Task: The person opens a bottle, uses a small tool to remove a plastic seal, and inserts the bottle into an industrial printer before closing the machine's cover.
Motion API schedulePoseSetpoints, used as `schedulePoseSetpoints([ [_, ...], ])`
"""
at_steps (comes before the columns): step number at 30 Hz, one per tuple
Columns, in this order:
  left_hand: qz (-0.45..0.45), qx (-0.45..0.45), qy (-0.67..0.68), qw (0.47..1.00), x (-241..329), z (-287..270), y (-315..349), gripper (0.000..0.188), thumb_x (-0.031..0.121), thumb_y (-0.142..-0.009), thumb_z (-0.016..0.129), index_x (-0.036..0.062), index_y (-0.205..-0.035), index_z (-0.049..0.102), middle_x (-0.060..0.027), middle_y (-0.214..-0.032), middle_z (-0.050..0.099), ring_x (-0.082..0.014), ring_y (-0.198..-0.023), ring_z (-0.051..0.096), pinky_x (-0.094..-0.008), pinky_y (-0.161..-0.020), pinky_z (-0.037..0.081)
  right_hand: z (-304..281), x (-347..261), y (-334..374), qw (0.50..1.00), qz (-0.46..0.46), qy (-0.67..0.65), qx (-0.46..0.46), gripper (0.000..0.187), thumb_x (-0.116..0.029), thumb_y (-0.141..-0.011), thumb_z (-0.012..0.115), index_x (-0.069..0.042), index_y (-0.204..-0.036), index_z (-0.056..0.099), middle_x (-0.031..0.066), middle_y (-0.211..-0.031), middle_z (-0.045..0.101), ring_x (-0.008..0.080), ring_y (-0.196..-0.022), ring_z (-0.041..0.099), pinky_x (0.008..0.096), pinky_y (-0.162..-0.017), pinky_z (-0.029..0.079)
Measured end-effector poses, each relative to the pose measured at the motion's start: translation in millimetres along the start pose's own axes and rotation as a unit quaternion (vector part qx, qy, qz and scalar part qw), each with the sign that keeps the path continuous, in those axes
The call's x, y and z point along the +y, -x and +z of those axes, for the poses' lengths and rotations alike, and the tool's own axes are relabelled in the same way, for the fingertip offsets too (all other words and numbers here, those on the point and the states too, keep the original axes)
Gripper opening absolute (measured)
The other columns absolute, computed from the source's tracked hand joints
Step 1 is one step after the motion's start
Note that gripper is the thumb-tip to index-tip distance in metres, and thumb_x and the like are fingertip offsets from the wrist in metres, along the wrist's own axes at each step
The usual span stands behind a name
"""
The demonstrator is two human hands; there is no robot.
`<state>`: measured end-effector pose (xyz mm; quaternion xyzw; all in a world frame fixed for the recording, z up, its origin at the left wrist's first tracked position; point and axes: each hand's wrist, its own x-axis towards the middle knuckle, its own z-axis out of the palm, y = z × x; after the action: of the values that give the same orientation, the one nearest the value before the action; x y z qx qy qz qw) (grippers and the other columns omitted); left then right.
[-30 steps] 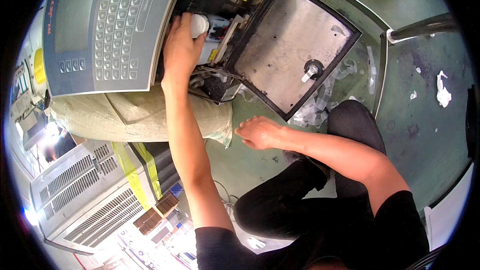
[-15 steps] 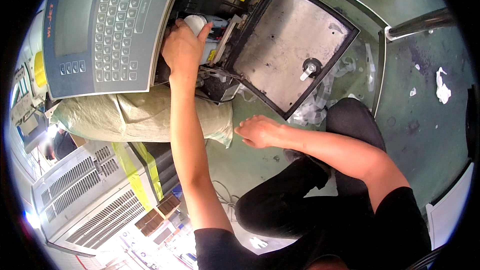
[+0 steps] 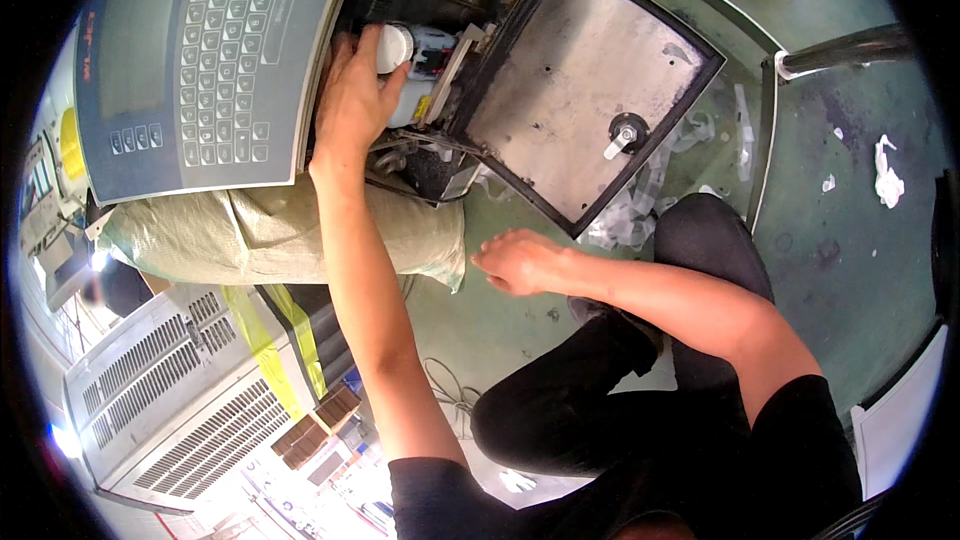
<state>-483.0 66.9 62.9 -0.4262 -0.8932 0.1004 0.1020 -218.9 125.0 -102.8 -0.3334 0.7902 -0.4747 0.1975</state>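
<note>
My left hand [image 3: 352, 100] reaches into the open side of a machine housing. Its thumb and fingers close around the rim of a round white cap [image 3: 396, 48], whose top shows. The cap sits on a pale bluish plastic bottle [image 3: 410, 105], partly hidden by my hand. My fingertips on the far side of the cap are hard to see. Lower down, my right hand [image 3: 522, 262] hangs loosely over the floor, fingers slightly bent and nothing in it.
A keyboard panel [image 3: 130, 155] forms the machine's front at left. Its metal door [image 3: 590, 80] with a latch [image 3: 625, 137] stands open at right. A woven sack [image 3: 290, 240] lies below. A metal rail [image 3: 766, 140] and plastic strips [image 3: 650, 190] are on the right.
My left hand has shifted slightly left and turned, so more of the white cap shows. My right hand has stayed in place.
</note>
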Motion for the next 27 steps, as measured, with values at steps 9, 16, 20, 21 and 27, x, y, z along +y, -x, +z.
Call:
schedulePoseSetpoints([
  [9, -0.116, -0.047, 0.022, 0.992, 6.4, 3.2, 3.2, 0.071, 0.045, -0.101, 0.078, -0.0094, -0.142, 0.061, -0.0333, -0.135, 0.069, -0.0481, -0.126, 0.067, -0.0517, -0.106, 0.055, 9.0, -1.0, 2.4, 0.999, -0.014, 0.009, 0.031, 0.034, -0.014, -0.100, 0.063, 0.003, -0.128, 0.070, 0.0226, -0.107, 0.079, 0.0428, -0.104, 0.077, 0.0553, -0.090, 0.062],
  [16, -0.331, -0.175, -0.056, 0.926, 49.9, -6.5, -29.5, 0.072, 0.058, -0.092, 0.082, -0.0084, -0.116, 0.069, -0.0300, -0.121, 0.076, -0.0406, -0.125, 0.072, -0.0478, -0.091, 0.063, 7.7, 1.5, -1.1, 1.000, 0.016, 0.022, -0.014, 0.032, -0.018, -0.100, 0.067, 0.001, -0.126, 0.071, 0.0218, -0.112, 0.078, 0.0430, -0.105, 0.076, 0.0540, -0.091, 0.061],
  [20, -0.097, -0.003, -0.054, 0.994, 2.9, 21.3, -1.3, 0.081, 0.066, -0.093, 0.078, -0.0090, -0.120, 0.067, -0.0302, -0.112, 0.077, -0.0507, -0.111, 0.072, -0.0577, -0.093, 0.060, 7.9, -1.5, 4.1, 0.999, -0.002, 0.024, 0.023, 0.029, -0.018, -0.098, 0.068, 0.000, -0.120, 0.072, 0.0211, -0.112, 0.078, 0.0424, -0.106, 0.076, 0.0536, -0.092, 0.061],
  [21, -0.031, 0.026, -0.065, 0.997, -3.2, 18.8, -0.4, 0.080, 0.066, -0.094, 0.078, -0.0088, -0.121, 0.067, -0.0293, -0.111, 0.077, -0.0514, -0.109, 0.072, -0.0581, -0.093, 0.060, 8.1, 0.0, 5.7, 0.999, -0.002, 0.022, 0.026, 0.029, -0.018, -0.097, 0.068, 0.000, -0.119, 0.072, 0.0212, -0.112, 0.078, 0.0423, -0.107, 0.076, 0.0535, -0.092, 0.061],
  [27, -0.231, -0.065, -0.061, 0.969, 32.8, 11.7, -3.1, 0.082, 0.062, -0.096, 0.077, -0.0099, -0.132, 0.062, -0.0316, -0.123, 0.073, -0.0533, -0.121, 0.066, -0.0595, -0.100, 0.056, 5.7, 1.9, 9.0, 0.999, -0.004, 0.025, 0.045, 0.032, -0.019, -0.095, 0.070, -0.001, -0.121, 0.072, 0.0213, -0.111, 0.077, 0.0422, -0.108, 0.075, 0.0528, -0.093, 0.061],
])
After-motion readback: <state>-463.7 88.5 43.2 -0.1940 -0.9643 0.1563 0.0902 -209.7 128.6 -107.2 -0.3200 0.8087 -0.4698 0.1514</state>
